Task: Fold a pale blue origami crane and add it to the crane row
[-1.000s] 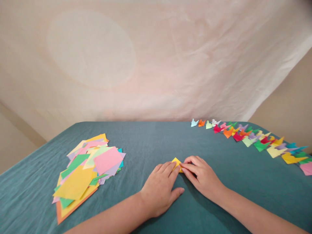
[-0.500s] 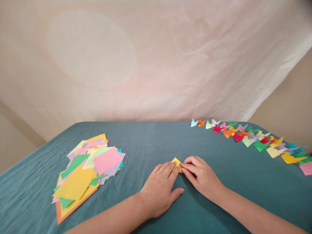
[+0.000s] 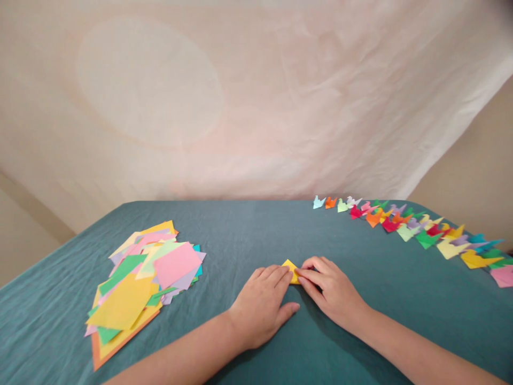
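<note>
A small folded piece of yellow paper (image 3: pixel 294 278) lies on the green cloth in front of me, partly covered by my fingers. My left hand (image 3: pixel 262 305) rests flat with its fingers stretched out, the tips on the paper's left side and the thumb apart. From the right, my right hand (image 3: pixel 331 289) pinches the paper's right edge between thumb and index finger. The creases under the fingers are hidden.
On the left lies a loose pile of coloured paper sheets (image 3: pixel 124 302). Several small folded paper birds (image 3: pixel 406 231) stand in rows along the right side. A dark green cloth (image 3: pixel 240 235) covers the table; a pale sheet (image 3: pixel 256 107) hangs behind it.
My left hand has drawn slightly left and its fingertips have slid back, showing more of the yellow paper. My right hand keeps its pinch in nearly the same place.
</note>
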`<act>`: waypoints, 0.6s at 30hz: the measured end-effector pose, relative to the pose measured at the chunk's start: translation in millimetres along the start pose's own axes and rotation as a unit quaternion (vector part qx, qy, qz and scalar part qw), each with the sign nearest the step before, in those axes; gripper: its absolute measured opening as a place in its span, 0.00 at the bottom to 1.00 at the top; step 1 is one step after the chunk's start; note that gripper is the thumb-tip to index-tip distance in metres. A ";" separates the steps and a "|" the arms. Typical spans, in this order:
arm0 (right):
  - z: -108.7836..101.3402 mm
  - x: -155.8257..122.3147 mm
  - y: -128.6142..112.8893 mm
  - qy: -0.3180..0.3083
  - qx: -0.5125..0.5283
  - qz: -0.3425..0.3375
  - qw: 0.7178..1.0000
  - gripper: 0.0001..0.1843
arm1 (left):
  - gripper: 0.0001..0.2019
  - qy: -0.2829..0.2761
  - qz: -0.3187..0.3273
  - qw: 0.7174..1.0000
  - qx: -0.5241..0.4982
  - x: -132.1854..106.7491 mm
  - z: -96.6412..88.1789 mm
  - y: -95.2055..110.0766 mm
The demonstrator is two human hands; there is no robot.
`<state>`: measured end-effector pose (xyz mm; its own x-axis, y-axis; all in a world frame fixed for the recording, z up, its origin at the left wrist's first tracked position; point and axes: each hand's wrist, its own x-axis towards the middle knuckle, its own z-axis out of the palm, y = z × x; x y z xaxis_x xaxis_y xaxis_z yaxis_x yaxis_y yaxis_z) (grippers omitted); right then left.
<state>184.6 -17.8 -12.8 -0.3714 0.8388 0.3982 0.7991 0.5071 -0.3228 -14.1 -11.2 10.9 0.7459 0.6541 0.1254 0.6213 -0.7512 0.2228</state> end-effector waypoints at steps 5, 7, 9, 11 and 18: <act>-0.9 -0.5 -0.9 -0.005 -0.013 -0.003 1.000 0.10 | 0.22 0.001 0.005 1.000 0.001 1.5 -0.9 -1.9; -1.3 -0.6 -1.6 -0.001 -0.025 -0.016 1.000 0.10 | 0.22 0.002 0.008 1.000 0.003 2.0 -1.4 -2.6; -2.2 -0.7 -3.3 0.004 -0.039 -0.031 0.999 0.10 | 0.22 0.000 0.009 1.000 0.006 2.5 -2.0 -2.8; -3.4 -0.6 -5.8 0.003 -0.046 -0.045 0.998 0.09 | 0.22 -0.001 0.008 1.000 0.007 3.3 -2.5 -2.5; -5.7 -1.2 -10.3 -0.034 -0.019 -0.069 0.997 0.10 | 0.20 -0.001 0.014 1.000 -0.009 6.0 -6.2 -4.0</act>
<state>179.5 -25.2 -5.0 -0.5095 0.7737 0.3766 0.7553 0.6118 -0.2350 -13.6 -3.7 16.8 0.7633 0.6329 0.1292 0.5962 -0.7673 0.2364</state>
